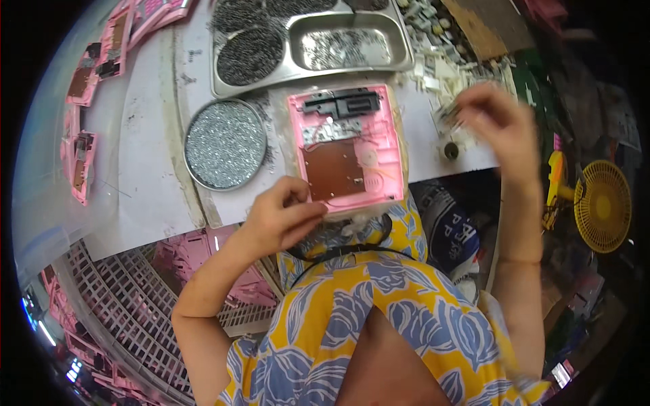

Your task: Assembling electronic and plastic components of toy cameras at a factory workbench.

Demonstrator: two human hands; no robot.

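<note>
A pink plastic housing lies open side up at the table's front edge. Inside are a brown circuit board, a black part across the top and a silvery metal plate with thin wires. My left hand pinches the housing's lower left corner. To the right, my right hand is raised beside a heap of small white plastic parts. Its fingers are bent together and slightly blurred; what they hold, if anything, cannot be made out. A small dark round piece stands just below it.
A round tin of small silvery pieces sits left of the housing. Behind is a metal compartment tray with dark screws. More pink housings line the far left. A white plastic basket is below the table; a yellow fan stands right.
</note>
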